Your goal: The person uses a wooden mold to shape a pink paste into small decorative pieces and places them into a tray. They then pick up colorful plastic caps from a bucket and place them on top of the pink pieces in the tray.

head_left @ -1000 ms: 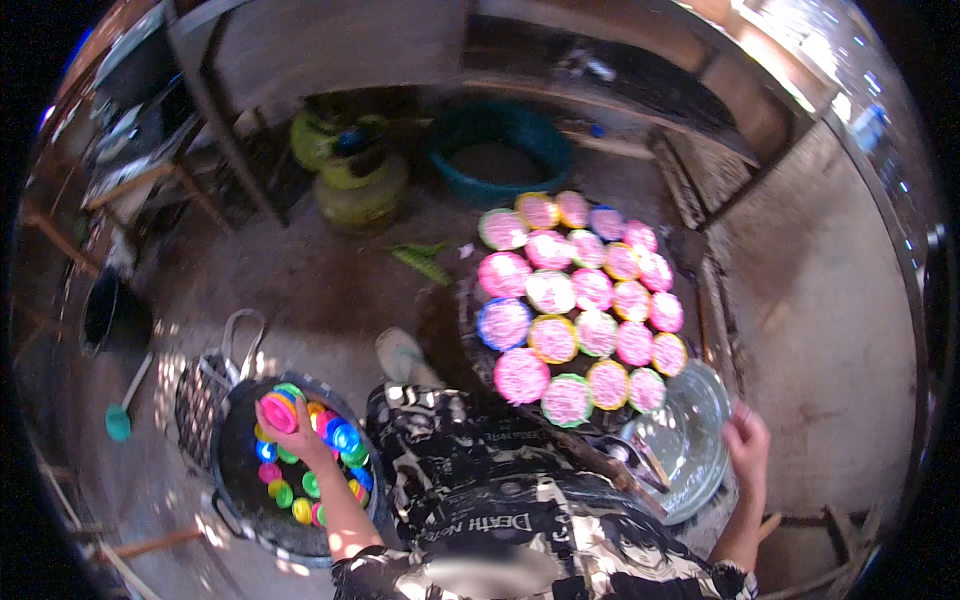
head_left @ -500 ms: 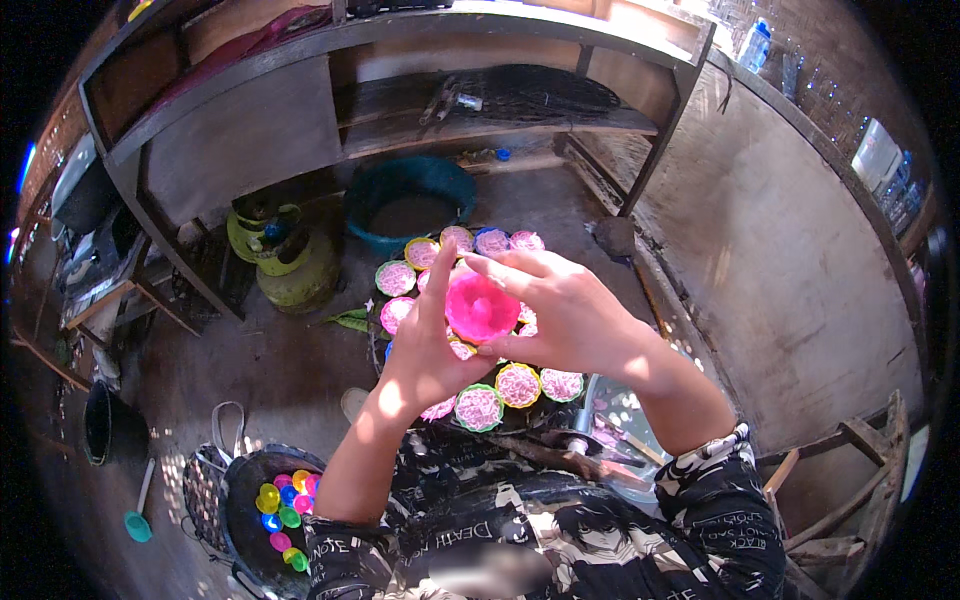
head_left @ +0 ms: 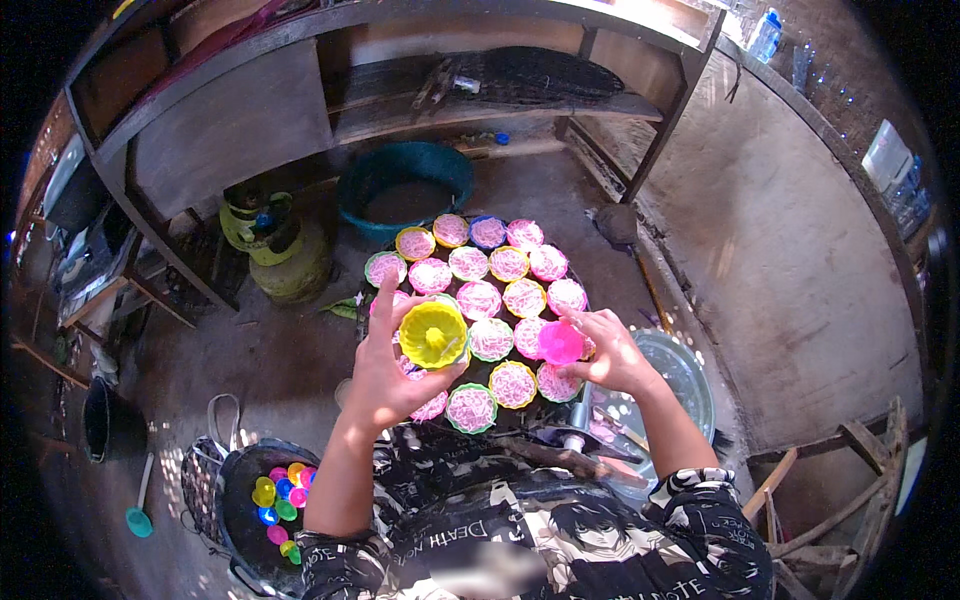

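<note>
The two hands are now apart. Half a second ago they met around a pink cup, in front of the middle of the filled cups (head_left: 513, 384); now the right hand (head_left: 615, 358) has that pink cup (head_left: 560, 342) off to the right, and a yellow cup (head_left: 433, 335) shows in the left hand (head_left: 385, 385).

The left hand curves around the yellow cup, thumb below and fingers spread along its left side, with one finger pointing up. The cup's hollow, with a raised middle, faces the camera; whether more cups are nested behind it, I cannot tell. The right hand is nearly closed, pinching the pink cup between thumb and fingers.

Both cups are held over the filled cups, which hold pale pink shreds and sit close together in rows. More of those rows now show between the parted hands.

A second ago the left hand was above the black tub (head_left: 240, 505) at the person's left and the right hand was bare, beside the clear bowl (head_left: 695, 385). Loose coloured cups (head_left: 286, 490) lie in the tub now, as they did then.
</note>
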`<state>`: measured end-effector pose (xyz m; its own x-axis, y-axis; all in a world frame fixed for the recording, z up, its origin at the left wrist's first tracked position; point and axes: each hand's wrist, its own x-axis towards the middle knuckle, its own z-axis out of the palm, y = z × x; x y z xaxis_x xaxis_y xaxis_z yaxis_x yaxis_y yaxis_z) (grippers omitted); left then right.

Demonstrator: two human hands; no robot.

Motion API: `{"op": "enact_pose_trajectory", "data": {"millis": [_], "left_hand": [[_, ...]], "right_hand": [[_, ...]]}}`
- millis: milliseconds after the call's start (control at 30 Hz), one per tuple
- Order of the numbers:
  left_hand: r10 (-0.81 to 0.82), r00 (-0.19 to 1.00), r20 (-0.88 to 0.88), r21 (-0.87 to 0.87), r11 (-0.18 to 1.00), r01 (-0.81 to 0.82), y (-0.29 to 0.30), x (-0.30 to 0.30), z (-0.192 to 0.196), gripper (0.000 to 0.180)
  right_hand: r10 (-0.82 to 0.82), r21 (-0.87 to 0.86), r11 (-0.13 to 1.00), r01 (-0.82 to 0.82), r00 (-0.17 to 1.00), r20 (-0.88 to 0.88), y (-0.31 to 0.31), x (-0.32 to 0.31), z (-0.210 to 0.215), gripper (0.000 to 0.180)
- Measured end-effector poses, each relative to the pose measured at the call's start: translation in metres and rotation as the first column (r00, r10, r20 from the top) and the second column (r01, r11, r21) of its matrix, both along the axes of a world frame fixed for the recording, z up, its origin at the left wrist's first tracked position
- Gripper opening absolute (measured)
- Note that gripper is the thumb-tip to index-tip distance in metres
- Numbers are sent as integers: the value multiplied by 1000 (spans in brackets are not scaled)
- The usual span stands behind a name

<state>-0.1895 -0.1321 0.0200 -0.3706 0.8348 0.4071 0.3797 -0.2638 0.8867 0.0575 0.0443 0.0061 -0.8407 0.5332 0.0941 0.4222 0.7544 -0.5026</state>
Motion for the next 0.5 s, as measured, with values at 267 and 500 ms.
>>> {"op": "enact_pose_trajectory", "data": {"millis": [267,500], "left_hand": [[-116,957,-267,-25,993,113,18,21,13,103],[-110,934,-339,-25,994,108,16,22,11,99]], "right_hand": [[278,227,947,-229,936,-216,-25,-36,61,86],[388,110,921,-373,900,-199,-37,-72,80,62]]}}
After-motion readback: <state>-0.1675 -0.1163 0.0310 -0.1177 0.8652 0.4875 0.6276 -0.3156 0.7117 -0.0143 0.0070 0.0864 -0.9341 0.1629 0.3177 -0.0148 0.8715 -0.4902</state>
